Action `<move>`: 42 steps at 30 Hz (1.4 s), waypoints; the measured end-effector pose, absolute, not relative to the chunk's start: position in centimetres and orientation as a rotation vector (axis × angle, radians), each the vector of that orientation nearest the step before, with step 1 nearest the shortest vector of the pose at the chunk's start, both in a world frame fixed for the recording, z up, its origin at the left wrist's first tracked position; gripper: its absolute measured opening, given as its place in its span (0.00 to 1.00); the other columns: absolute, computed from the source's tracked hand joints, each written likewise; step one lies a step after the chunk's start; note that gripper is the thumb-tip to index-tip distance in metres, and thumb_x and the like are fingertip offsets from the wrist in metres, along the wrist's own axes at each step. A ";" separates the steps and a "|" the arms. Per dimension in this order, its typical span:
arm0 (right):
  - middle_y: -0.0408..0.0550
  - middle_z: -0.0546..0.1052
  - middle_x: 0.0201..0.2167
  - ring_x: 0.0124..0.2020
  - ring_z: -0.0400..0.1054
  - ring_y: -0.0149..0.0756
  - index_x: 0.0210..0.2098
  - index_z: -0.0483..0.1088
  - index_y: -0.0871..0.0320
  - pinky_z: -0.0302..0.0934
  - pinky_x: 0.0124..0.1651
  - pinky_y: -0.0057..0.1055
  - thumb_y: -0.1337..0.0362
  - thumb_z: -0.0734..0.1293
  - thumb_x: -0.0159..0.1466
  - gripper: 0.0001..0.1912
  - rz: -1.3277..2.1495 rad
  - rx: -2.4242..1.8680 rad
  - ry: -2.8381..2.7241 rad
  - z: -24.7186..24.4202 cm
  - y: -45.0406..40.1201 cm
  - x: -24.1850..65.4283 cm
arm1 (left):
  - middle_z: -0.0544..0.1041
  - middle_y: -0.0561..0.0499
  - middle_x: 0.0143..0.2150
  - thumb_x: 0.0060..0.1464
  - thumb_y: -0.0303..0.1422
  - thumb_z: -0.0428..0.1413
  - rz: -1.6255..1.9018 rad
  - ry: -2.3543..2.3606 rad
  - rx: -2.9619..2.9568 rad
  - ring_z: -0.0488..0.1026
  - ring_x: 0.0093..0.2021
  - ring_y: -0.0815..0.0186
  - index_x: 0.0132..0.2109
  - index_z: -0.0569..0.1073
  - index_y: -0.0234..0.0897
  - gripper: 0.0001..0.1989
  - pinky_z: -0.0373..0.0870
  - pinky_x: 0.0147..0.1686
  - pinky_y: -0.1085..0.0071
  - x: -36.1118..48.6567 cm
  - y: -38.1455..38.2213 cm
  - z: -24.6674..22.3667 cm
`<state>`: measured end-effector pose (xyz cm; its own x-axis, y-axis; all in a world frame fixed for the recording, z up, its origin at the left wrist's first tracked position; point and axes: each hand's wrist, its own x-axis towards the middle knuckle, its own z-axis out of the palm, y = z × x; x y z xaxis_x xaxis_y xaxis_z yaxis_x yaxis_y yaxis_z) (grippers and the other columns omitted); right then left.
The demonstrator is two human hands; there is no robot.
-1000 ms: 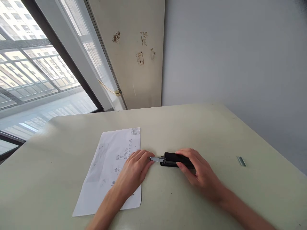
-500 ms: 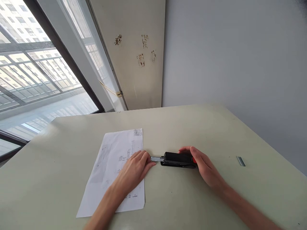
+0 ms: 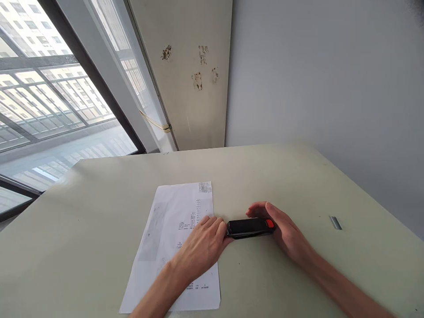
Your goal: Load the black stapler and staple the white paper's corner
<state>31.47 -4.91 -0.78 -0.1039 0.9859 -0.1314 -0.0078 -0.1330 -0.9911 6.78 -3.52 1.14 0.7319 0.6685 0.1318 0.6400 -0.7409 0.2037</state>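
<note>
A black stapler [image 3: 248, 227] with a red patch at its right end lies on the table, between my two hands. My left hand [image 3: 210, 236] rests over the right edge of the printed paper [image 3: 185, 205], its fingers closed against the stapler's left end. No metal tray shows between that hand and the stapler. At the stapler's right end is my right hand [image 3: 283, 223], with thumb and fingers apart, curved round the red end without a visible grip.
A small strip of staples [image 3: 335, 222] lies on the right part of the pale table [image 3: 265, 172]. Behind the table stand a grey wall [image 3: 314, 79] and a stained panel [image 3: 195, 110]. Windows [image 3: 49, 97] are at the left.
My left hand has moved right, up to the stapler, and the metal tray that stuck out of its left end no longer shows. The paper has shifted right. My right hand's fingers have opened slightly.
</note>
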 end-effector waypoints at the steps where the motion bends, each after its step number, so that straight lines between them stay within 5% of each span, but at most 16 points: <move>1: 0.50 0.80 0.50 0.56 0.72 0.48 0.47 0.77 0.50 0.66 0.58 0.42 0.41 0.55 0.75 0.27 1.391 -1.244 -1.202 -0.8 -4.9 31.5 | 0.70 0.52 0.35 0.75 0.35 0.47 0.294 1.056 2.789 0.66 0.31 0.62 0.37 0.60 0.41 0.13 0.66 0.34 0.62 6.8 -3.6 1.1; 18: 0.48 0.76 0.52 0.52 0.67 0.45 0.39 0.70 0.51 0.63 0.51 0.37 0.46 0.57 0.75 0.19 1.382 -1.194 -1.221 -1.1 -5.8 30.9 | 0.71 0.51 0.35 0.75 0.31 0.44 0.320 0.974 2.888 0.68 0.33 0.61 0.41 0.61 0.40 0.09 0.64 0.34 0.61 6.3 -3.5 0.9; 27: 0.49 0.77 0.50 0.54 0.71 0.46 0.46 0.72 0.51 0.66 0.56 0.40 0.50 0.58 0.74 0.16 1.282 -1.196 -1.395 -0.8 -5.0 30.9 | 0.72 0.51 0.34 0.75 0.34 0.43 0.360 1.009 2.790 0.67 0.32 0.63 0.38 0.63 0.39 0.13 0.66 0.34 0.62 6.3 -2.8 0.8; 33: 0.46 0.78 0.48 0.48 0.73 0.42 0.53 0.70 0.48 0.68 0.51 0.37 0.57 0.72 0.66 0.17 0.916 -1.212 -1.879 -0.3 -5.3 30.9 | 0.73 0.53 0.33 0.61 0.39 0.59 0.494 0.919 2.571 0.71 0.34 0.63 0.40 0.71 0.41 0.08 0.69 0.38 0.63 2.9 -0.8 2.6; 36: 0.46 0.78 0.46 0.46 0.73 0.41 0.53 0.71 0.47 0.69 0.48 0.36 0.56 0.68 0.71 0.11 0.813 -1.200 -1.982 -0.2 -5.7 31.1 | 0.76 0.52 0.38 0.65 0.43 0.54 0.655 1.378 2.382 0.74 0.39 0.62 0.43 0.72 0.43 0.10 0.72 0.42 0.64 0.1 2.0 2.6; 40: 0.47 0.79 0.45 0.45 0.74 0.42 0.52 0.72 0.47 0.71 0.45 0.36 0.53 0.66 0.73 0.11 0.769 -1.202 -1.997 -0.3 -5.9 31.2 | 0.74 0.42 0.53 0.68 0.44 0.48 0.800 1.754 2.305 0.68 0.57 0.49 0.50 0.70 0.40 0.15 0.64 0.59 0.48 -2.7 6.1 0.8; 42: 0.47 0.79 0.46 0.46 0.74 0.43 0.52 0.72 0.47 0.72 0.43 0.37 0.52 0.66 0.73 0.12 0.745 -1.204 -1.990 -0.5 -5.7 31.3 | 0.73 0.40 0.55 0.66 0.45 0.49 0.793 1.818 2.308 0.66 0.59 0.47 0.50 0.70 0.39 0.16 0.60 0.62 0.44 -3.4 7.2 0.0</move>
